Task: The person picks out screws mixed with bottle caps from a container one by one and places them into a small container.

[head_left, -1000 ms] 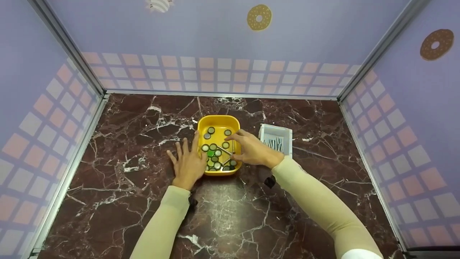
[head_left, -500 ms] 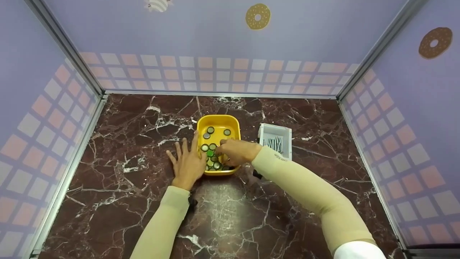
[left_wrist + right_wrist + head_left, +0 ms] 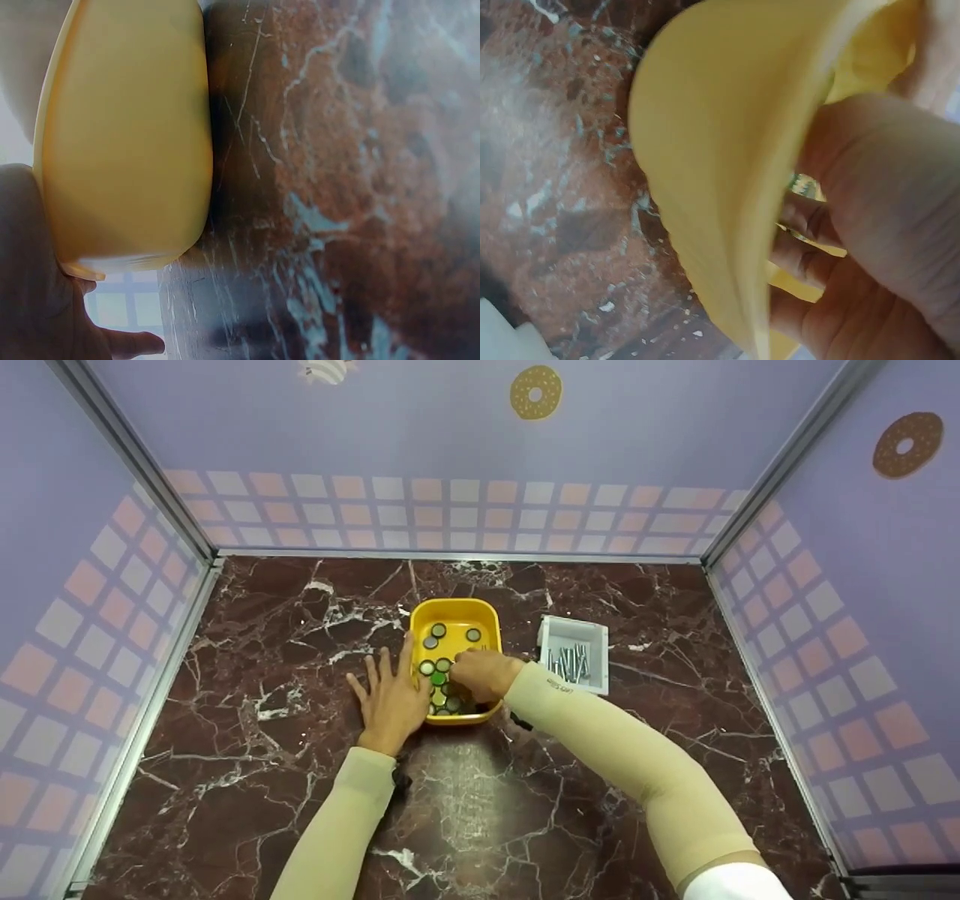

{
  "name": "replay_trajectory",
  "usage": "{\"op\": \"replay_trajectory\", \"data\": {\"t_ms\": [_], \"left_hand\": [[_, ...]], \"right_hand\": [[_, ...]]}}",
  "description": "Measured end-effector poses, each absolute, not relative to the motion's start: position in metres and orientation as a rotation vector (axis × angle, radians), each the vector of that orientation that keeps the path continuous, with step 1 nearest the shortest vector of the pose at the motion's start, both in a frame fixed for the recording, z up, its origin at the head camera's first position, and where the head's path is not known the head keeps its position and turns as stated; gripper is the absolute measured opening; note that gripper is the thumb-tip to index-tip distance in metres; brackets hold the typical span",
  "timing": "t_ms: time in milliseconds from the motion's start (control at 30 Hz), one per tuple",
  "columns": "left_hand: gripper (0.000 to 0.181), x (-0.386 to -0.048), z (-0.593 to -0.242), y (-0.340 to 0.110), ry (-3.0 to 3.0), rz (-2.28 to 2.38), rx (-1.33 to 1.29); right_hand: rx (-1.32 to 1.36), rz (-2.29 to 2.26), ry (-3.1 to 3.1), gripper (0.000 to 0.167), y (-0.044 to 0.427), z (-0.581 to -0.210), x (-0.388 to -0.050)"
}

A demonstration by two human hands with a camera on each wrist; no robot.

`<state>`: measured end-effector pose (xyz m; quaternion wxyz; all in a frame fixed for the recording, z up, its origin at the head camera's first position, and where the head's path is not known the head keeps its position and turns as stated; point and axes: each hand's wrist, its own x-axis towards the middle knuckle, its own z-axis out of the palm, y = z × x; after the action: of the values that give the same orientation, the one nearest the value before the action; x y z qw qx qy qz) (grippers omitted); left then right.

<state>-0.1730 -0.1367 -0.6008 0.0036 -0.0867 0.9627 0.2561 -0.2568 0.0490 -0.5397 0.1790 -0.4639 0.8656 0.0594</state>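
Note:
A yellow container (image 3: 454, 606) holds several round bottle caps, among them a green cap (image 3: 437, 679) and a grey cap (image 3: 473, 635). My left hand (image 3: 390, 705) rests against its left side, fingers straight and spread, the thumb over the rim. My right hand (image 3: 484, 671) reaches over the right rim, with bent fingers (image 3: 799, 251) down inside. A small shiny piece with a ridged edge (image 3: 804, 184) shows by these fingers in the right wrist view. The fingertips are hidden, and whether they pinch anything cannot be seen.
A small white box (image 3: 592, 631) with several metal bolts (image 3: 570, 662) stands right of the yellow container. Everything sits on a dark red marbled tabletop (image 3: 300, 607). Tiled, purple panels (image 3: 450, 442) wall it in at the back and both sides.
My right hand has moved left and down into the yellow container, covering the bolts that showed there a second ago. The white box is less covered by the arm. My left hand stays put.

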Motion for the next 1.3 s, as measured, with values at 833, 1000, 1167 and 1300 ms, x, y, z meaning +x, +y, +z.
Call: {"op": "replay_trajectory", "data": {"t_ms": [833,1000,1167,1300], "left_hand": [[0.082,-0.173,-0.598,-0.136,3.024,0.776,-0.280],[0.083,-0.174,-0.598,-0.137,3.032,0.783,-0.268],[0.082,-0.171,-0.598,-0.136,3.022,0.798,-0.266],[0.081,-0.170,-0.598,-0.136,3.021,0.811,-0.270]], "right_hand": [[-1.320,-0.289,2.605,0.014,0.069,-0.551,-0.247],[-1.362,-0.491,2.584,0.011,0.071,-0.551,-0.245],[-1.341,-0.706,2.526,0.015,0.073,-0.551,-0.242],[-1.234,-0.827,2.524,0.019,0.073,-0.549,-0.240]]}}
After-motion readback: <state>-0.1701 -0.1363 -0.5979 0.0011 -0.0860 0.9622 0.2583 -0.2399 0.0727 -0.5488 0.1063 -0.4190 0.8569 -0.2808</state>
